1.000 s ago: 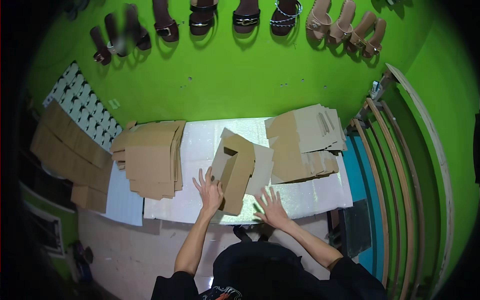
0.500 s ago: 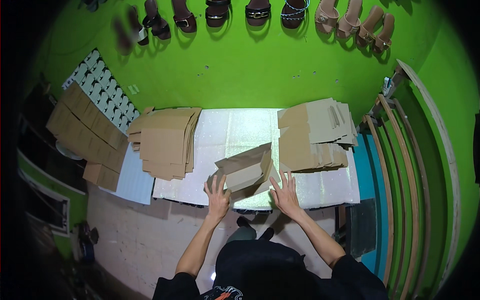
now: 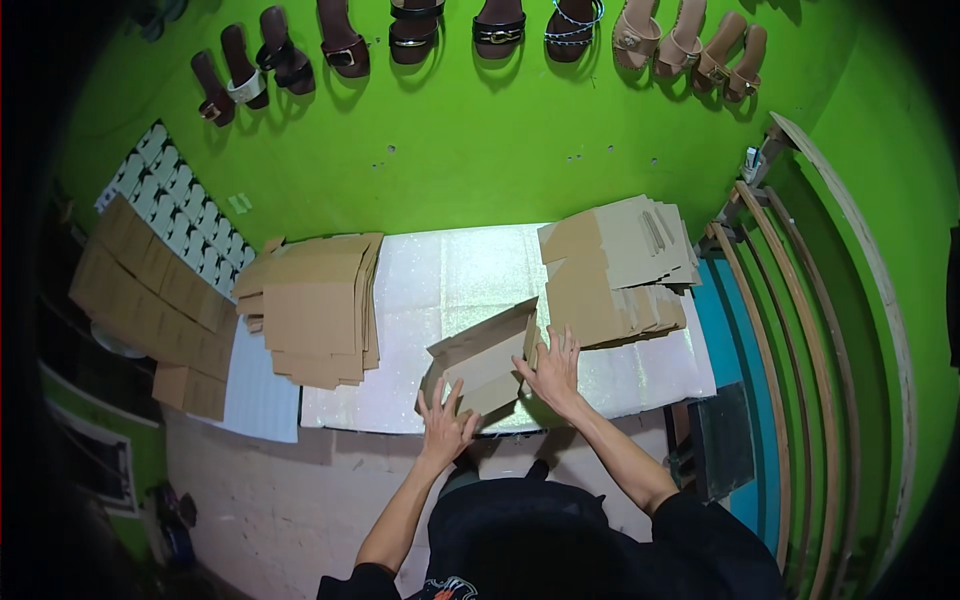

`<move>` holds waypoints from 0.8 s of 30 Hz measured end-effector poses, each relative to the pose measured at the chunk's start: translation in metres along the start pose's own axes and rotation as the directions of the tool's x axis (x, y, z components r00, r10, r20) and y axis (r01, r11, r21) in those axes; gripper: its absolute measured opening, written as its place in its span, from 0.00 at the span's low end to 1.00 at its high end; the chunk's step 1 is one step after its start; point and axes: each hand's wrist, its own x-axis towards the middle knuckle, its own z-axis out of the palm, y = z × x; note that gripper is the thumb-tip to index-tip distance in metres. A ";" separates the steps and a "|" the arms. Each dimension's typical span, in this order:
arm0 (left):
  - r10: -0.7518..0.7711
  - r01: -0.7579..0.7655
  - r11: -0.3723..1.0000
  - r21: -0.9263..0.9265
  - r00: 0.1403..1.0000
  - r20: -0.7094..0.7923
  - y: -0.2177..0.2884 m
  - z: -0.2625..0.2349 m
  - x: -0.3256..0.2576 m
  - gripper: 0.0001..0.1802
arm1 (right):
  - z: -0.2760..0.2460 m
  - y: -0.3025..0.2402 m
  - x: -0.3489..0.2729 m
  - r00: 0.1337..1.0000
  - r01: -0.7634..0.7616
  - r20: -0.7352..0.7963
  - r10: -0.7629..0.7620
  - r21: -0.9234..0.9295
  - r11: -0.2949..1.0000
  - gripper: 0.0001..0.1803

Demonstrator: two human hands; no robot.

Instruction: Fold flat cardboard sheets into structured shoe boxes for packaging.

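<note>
A half-folded brown cardboard box (image 3: 490,362) lies tilted across the front middle of the table, its long far wall raised and its inside facing up. At its near left corner, my left hand (image 3: 447,428) grips the end wall and near edge, fingers spread over the cardboard. My right hand (image 3: 552,375) holds the right end wall, with one digit reaching over it toward the inside and the other fingers pointing away from me. What the undersides of my fingers touch is partly hidden.
Flat cardboard blanks are stacked on the table's left (image 3: 320,310) and right (image 3: 600,270). Folded brown boxes (image 3: 160,290) stand farther left beside a white patterned stack (image 3: 175,200). Sandals (image 3: 500,35) hang on the green wall. A wooden rack (image 3: 790,330) stands at right.
The box's near side has opened out and its right end stands more upright. My left hand has shifted onto the near left corner; my right hand has moved inward onto the right end.
</note>
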 end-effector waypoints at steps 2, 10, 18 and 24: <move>0.024 -0.023 0.999 -0.043 0.999 0.030 -0.013 -0.005 0.004 0.10 | 0.013 -0.006 0.015 0.990 -0.105 0.095 0.107 -0.028 0.994 0.33; -0.204 0.206 0.978 0.027 0.977 -0.058 -0.066 -0.038 0.040 0.25 | 0.046 -0.008 0.034 0.984 -0.178 -0.025 0.176 -0.159 0.971 0.20; -0.228 0.257 0.964 -0.064 0.928 0.296 -0.115 -0.058 0.068 0.22 | 0.040 -0.024 0.025 0.940 -0.342 -0.080 0.332 -0.229 0.911 0.13; -0.063 0.125 0.979 -0.163 0.938 0.342 -0.154 -0.038 0.077 0.13 | 0.032 -0.031 0.031 0.896 -0.441 -0.142 0.421 -0.185 0.878 0.13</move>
